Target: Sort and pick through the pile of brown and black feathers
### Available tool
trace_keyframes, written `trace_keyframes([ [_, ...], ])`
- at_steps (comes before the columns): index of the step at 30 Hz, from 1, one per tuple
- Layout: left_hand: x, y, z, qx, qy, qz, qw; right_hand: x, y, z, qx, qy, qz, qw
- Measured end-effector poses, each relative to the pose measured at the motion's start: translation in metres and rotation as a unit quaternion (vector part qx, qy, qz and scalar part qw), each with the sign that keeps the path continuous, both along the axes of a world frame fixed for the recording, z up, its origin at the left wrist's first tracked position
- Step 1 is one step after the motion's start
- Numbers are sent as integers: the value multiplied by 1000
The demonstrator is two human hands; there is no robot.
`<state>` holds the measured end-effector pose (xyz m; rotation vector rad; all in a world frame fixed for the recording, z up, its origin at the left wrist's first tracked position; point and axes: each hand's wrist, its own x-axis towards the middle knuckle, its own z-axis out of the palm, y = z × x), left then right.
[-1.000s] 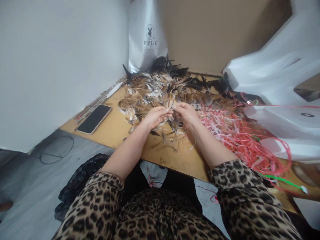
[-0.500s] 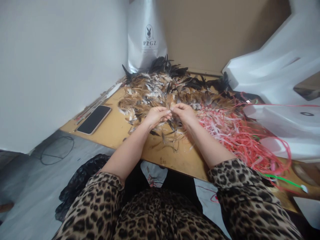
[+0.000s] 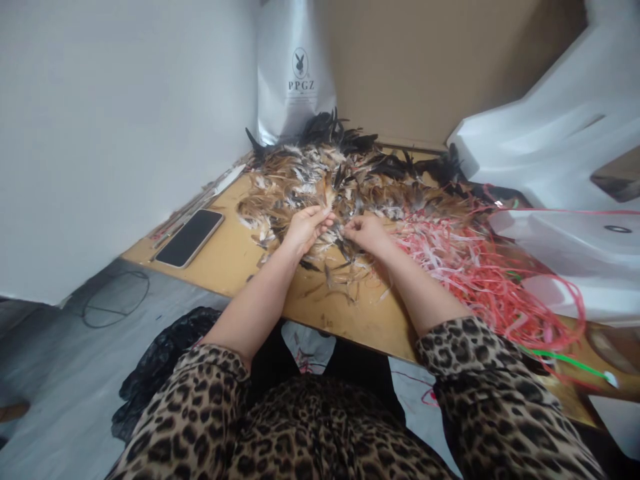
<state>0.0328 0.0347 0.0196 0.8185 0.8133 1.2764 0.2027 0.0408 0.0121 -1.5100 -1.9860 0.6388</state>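
Note:
My left hand (image 3: pixel 309 230) pinches a small tan feather (image 3: pixel 328 192) that points up from the fingertips. A short gap to the right, my right hand (image 3: pixel 366 232) is closed in a pinch; anything between its fingertips is too small to make out. Both hands are over the near edge of a large pile of feathers (image 3: pixel 295 170), brown, white and black, spread on the wooden table (image 3: pixel 240 267). Beside my right forearm lies a heap of pink and red strips (image 3: pixel 465 280). Loose feathers (image 3: pixel 345 277) are scattered below the hands.
A phone (image 3: pixel 190 238) lies at the table's left edge. A silver bag (image 3: pixel 295 113) stands behind the feathers. White moulded panels (image 3: pixel 535 133) rise at the right. A green strip (image 3: pixel 570 357) ends near the right corner. A black plastic bag (image 3: pixel 165 360) is on the floor.
My hands were together at the fingertips and are now apart. My left hand has shifted slightly left with the feather; my right hand has drawn back a little.

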Motion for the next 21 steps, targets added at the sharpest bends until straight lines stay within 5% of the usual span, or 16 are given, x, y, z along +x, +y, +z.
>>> trace_keyframes([
  [4, -1, -1, 4, 2, -43, 3, 999, -2, -1, 0, 0, -27, -13, 1000],
  [9, -2, -2, 5, -12, -52, -9, 999, 0, -4, 14, -40, 120, -55, 990],
  [15, -2, -2, 2, -12, -17, -66, 998, 1, -5, 22, -182, 393, -47, 900],
  [21, 2, -5, 0, -24, 13, -87, 996, 1, -4, 25, -252, 497, 20, 830],
])
